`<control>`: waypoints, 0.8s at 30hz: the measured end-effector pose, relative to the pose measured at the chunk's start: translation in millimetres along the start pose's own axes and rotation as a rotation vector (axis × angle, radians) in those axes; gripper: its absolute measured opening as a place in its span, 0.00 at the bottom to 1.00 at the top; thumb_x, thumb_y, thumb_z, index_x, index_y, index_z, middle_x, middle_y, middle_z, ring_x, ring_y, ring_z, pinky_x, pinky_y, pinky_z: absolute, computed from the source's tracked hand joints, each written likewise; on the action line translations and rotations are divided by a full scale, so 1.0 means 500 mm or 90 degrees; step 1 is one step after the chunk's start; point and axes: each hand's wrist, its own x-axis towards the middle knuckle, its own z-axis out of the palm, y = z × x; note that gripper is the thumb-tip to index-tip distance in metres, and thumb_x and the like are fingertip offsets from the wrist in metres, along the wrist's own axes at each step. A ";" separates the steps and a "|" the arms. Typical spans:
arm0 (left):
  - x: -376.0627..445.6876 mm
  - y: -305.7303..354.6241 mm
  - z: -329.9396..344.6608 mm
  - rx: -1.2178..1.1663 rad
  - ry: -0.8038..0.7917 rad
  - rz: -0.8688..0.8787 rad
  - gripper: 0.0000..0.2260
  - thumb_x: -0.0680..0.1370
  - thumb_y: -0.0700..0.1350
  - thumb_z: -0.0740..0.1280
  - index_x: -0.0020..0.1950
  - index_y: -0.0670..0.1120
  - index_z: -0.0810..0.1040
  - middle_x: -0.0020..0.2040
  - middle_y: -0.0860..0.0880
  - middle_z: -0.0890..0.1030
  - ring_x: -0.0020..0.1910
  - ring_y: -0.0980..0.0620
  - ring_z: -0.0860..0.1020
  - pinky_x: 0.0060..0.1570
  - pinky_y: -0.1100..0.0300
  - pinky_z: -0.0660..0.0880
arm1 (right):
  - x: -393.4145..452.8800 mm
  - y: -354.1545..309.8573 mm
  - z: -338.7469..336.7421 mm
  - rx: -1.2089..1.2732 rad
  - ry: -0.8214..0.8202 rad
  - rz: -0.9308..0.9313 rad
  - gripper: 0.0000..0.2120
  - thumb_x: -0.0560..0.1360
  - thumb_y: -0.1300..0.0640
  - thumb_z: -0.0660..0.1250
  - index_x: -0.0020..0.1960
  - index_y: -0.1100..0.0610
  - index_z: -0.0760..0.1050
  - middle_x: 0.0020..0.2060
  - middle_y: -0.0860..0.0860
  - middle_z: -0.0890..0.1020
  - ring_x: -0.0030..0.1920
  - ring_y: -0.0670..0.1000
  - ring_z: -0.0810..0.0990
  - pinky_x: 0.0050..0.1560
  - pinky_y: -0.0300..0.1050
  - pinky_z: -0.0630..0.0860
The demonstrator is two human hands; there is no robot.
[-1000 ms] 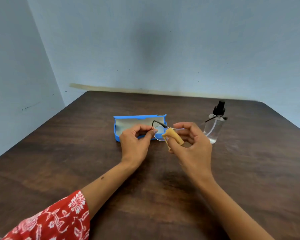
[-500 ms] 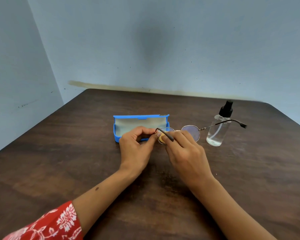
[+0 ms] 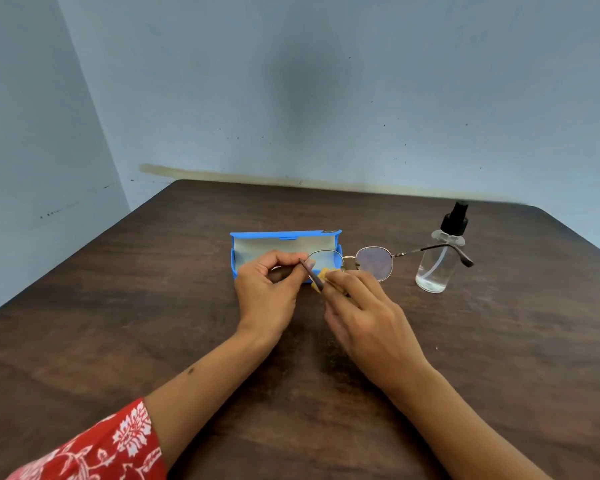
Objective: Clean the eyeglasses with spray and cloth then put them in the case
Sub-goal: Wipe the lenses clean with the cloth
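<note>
— Fingers (image 3: 293, 259) of the left hand (image 3: 265, 292) are curled in a pinch at the left edge of the eyeglasses (image 3: 374, 263), right where the near temple arm hinges on. Do you read it the same?

— Yes. That arm is folded across toward the person, and the far one sticks out to the right, crossing in front of the spray bottle (image 3: 437, 261). The right hand (image 3: 364, 317) has its fingers bent around a small yellow cloth (image 3: 323, 273), pressed at the lower rim of the left lens.

— Where do the glasses sit, exactly?

— Held up off the bench (image 3: 153, 306), just in front of the open blue case (image 3: 257, 242), whose pale lining shows through the left lens. Nothing lies in the case that I can see.

— How would you expect them to handle?

— Light, I'd judge, and delicate: thin metal wire, round lenses, slim hinges. The frame probably twists if squeezed across the bridge, so holding at the rim near the hinge, as the left hand does, seems the safest spot. The lenses may be slick if wet, though I can't tell from here whether spray is on them.

— And the cloth?

— Soft and bunched; most of it is hidden under the right hand. Wiping looks to be the step under way, with the right lens and casing yet to come.
</note>
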 end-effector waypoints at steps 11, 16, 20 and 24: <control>-0.002 0.004 0.001 0.006 -0.006 0.015 0.07 0.69 0.33 0.73 0.39 0.45 0.81 0.38 0.49 0.84 0.36 0.57 0.81 0.39 0.65 0.78 | 0.005 -0.019 0.004 0.108 0.022 0.012 0.11 0.73 0.62 0.63 0.51 0.64 0.81 0.47 0.55 0.81 0.47 0.53 0.78 0.48 0.44 0.78; 0.011 0.008 -0.007 0.013 0.033 0.018 0.06 0.70 0.34 0.73 0.40 0.44 0.81 0.38 0.49 0.83 0.38 0.56 0.82 0.49 0.55 0.80 | 0.005 -0.010 -0.003 0.239 0.110 0.221 0.08 0.68 0.63 0.68 0.45 0.60 0.83 0.42 0.51 0.83 0.41 0.48 0.81 0.47 0.38 0.77; 0.013 0.012 -0.010 0.027 0.042 0.024 0.05 0.70 0.35 0.73 0.40 0.44 0.82 0.39 0.50 0.83 0.38 0.58 0.82 0.50 0.54 0.80 | 0.001 0.027 -0.018 0.251 0.103 0.451 0.07 0.68 0.64 0.70 0.43 0.56 0.84 0.38 0.48 0.83 0.36 0.42 0.79 0.44 0.25 0.71; 0.009 0.013 -0.007 0.032 0.023 0.032 0.04 0.70 0.34 0.73 0.43 0.40 0.81 0.41 0.48 0.84 0.39 0.59 0.82 0.49 0.55 0.80 | -0.005 0.056 -0.021 0.211 0.089 0.534 0.08 0.71 0.65 0.69 0.46 0.57 0.84 0.40 0.49 0.82 0.37 0.39 0.76 0.44 0.19 0.65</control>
